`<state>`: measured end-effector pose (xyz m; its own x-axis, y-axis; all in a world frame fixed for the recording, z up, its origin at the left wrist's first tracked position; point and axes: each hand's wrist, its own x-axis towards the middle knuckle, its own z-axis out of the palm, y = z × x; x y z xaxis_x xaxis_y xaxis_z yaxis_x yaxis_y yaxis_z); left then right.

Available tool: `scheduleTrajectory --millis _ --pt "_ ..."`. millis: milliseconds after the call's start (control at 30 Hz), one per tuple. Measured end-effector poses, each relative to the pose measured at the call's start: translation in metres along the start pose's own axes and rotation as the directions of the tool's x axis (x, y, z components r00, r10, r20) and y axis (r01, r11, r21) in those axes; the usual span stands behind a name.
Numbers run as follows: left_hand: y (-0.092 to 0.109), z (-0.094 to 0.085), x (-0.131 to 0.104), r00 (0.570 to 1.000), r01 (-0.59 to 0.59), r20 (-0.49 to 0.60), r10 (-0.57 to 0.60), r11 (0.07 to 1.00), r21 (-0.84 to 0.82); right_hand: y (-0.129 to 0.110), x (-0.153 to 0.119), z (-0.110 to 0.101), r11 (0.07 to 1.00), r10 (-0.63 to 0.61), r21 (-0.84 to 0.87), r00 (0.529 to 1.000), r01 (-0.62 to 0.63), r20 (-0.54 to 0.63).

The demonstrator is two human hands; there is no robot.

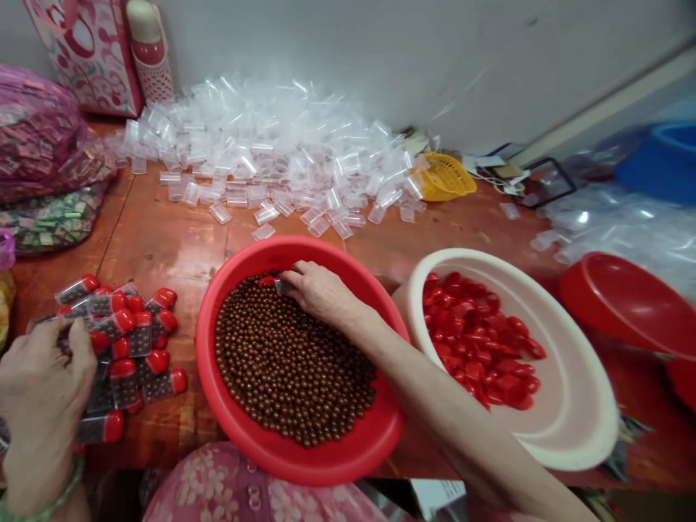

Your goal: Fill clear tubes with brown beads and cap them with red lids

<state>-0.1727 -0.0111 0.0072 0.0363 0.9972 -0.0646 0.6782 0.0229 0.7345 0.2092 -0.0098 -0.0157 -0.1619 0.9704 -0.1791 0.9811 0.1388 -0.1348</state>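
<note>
My right hand [320,290] reaches into the red basin [304,471], its fingers pinching a small clear plastic container [283,287] with a red cap [266,280]. The container lies low against the shiny brown balls [293,362] that fill the basin. At the left, my left hand [51,377] rests on a pile of filled clear containers [124,382] with red caps. Its thumb and fingers are curled round one dark-filled container [64,341], mostly hidden by the hand. Red caps [478,333] lie loose in the cream basin [565,406] beside my right forearm.
A heap of clear empty containers [283,152] spreads along the wall behind the basin. A yellow basket [446,177] stands at its right end. Bulging plastic bags [43,145] sit at the far left; a red bowl [631,304] is at the right.
</note>
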Motion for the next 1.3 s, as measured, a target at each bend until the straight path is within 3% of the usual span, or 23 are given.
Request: scheduleTrajectory --millis 67,100,200,267,300,367,467,567,800,933,1033,1133,1233,1300 --pt "0.001 0.003 0.005 0.952 -0.043 -0.269 0.146 0.934 0.354 -0.003 0.001 0.002 1.000 0.006 0.001 1.000 -0.006 0.006" --pt "0.004 0.007 0.006 0.922 -0.062 -0.314 0.228 0.885 0.461 -0.004 -0.001 0.002 1.000 0.016 0.004 1.000 -0.016 0.007" --pt "0.024 0.025 0.004 0.908 -0.222 -0.231 0.349 0.870 0.440 -0.004 -0.008 0.003 0.999 0.038 0.019 0.999 -0.038 0.011" --pt "0.045 0.044 0.001 0.877 -0.369 -0.187 0.443 0.869 0.329 -0.005 -0.013 0.003 0.994 0.054 0.091 0.998 -0.056 0.018" --pt "0.056 0.054 -0.001 0.829 -0.458 -0.225 0.511 0.853 0.250 -0.007 -0.015 0.003 0.988 0.065 0.139 0.998 -0.068 0.025" --pt "0.076 0.074 -0.005 0.797 -0.582 -0.131 0.590 0.807 0.097 -0.011 -0.016 0.007 0.957 0.094 0.275 0.995 -0.096 0.020" --pt "0.095 0.101 -0.008 0.737 -0.673 0.010 0.676 0.736 -0.072 -0.022 -0.013 0.019 0.855 0.125 0.514 0.990 -0.074 -0.065" --pt "0.098 0.114 -0.009 0.698 -0.707 0.125 0.705 0.706 -0.036 -0.036 -0.008 0.034 0.732 0.174 0.678 0.980 -0.065 -0.094" --pt "0.090 0.113 -0.005 0.698 -0.697 0.196 0.689 0.716 -0.034 -0.053 -0.021 0.050 0.621 0.159 0.758 0.979 -0.200 0.128" --pt "0.092 0.112 -0.003 0.677 -0.704 0.290 0.677 0.710 -0.014 -0.050 -0.027 0.049 0.498 0.082 0.792 0.928 -0.354 0.364" --pt "0.096 0.109 0.000 0.622 -0.737 0.431 0.654 0.674 0.041 -0.048 -0.024 0.046 0.384 -0.045 0.782 0.836 -0.491 0.547" --pt "0.100 0.103 0.001 0.540 -0.781 0.592 0.598 0.618 0.087 -0.047 -0.019 0.045 0.267 -0.149 0.756 0.749 -0.598 0.646" --pt "0.103 0.098 0.000 0.431 -0.820 0.694 0.576 0.571 0.035 -0.047 -0.019 0.047 0.143 -0.181 0.737 0.715 -0.660 0.676" --pt "0.105 0.095 -0.002 0.390 -0.824 0.724 0.569 0.567 -0.003 -0.047 -0.021 0.047 0.076 -0.187 0.727 0.706 -0.682 0.683"
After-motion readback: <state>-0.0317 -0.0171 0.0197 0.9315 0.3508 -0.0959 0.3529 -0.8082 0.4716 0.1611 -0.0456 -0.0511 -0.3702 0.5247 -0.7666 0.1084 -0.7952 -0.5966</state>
